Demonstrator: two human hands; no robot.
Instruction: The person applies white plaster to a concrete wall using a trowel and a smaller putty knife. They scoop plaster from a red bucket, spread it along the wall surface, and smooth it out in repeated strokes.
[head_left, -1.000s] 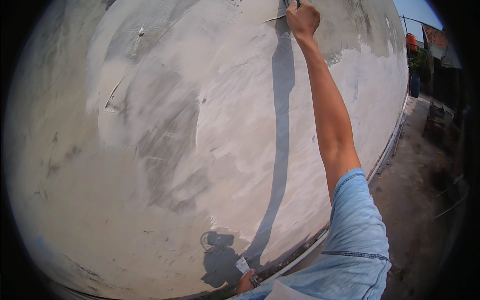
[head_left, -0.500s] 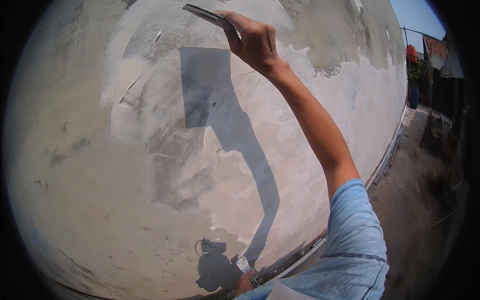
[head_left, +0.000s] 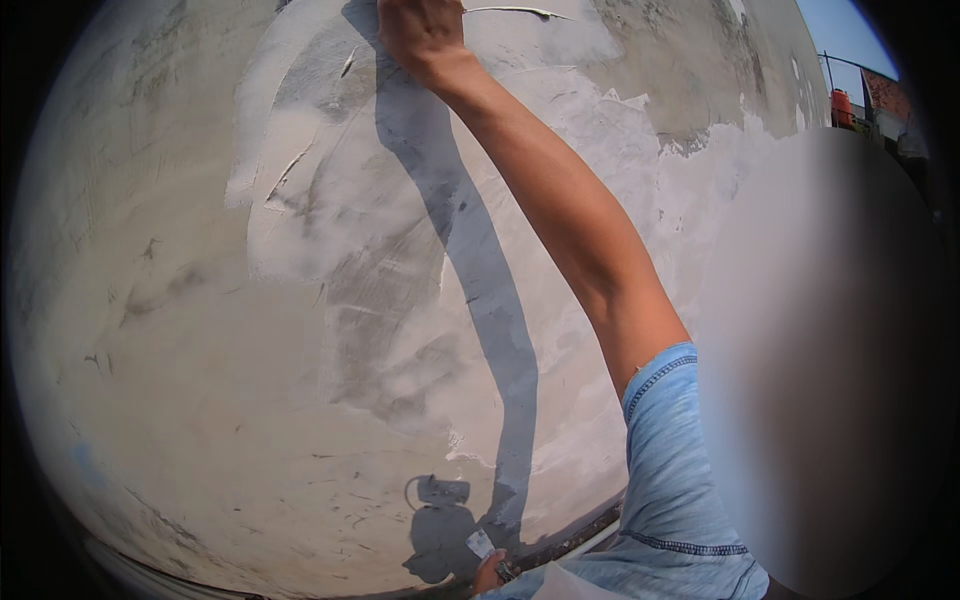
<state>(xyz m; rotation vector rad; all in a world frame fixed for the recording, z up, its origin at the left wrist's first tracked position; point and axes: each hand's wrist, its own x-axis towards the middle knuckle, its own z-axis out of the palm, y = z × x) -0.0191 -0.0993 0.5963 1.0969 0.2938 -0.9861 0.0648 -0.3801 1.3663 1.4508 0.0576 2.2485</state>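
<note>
High on the plastered wall [head_left: 230,350], my right hand [head_left: 422,35] is closed at the top edge of the picture, arm stretched up. The flat trowel it grips lies beyond the edge now; the earlier frame shows its thin blade. A thin raised ridge of wet plaster [head_left: 510,11] runs just right of the fist. Low down, my left hand [head_left: 488,573] shows only in part, closed around a small scraper [head_left: 480,544] with a pale, plaster-smeared blade. Its handle is hidden. Whitish fresh plaster [head_left: 570,170] covers the wall's middle and right over greyer, bare-looking patches.
My arm's shadow [head_left: 500,330] falls across the wall. A pipe [head_left: 595,537] runs along the wall's foot. At the far right stand an orange tank [head_left: 841,107] and a brick structure [head_left: 886,95]; a large blurred patch [head_left: 830,360] hides the ground there.
My right hand has moved up and to the left along the wall, taking the trowel out of view. My left hand stays low with the scraper. A blurred patch now covers the right side.
</note>
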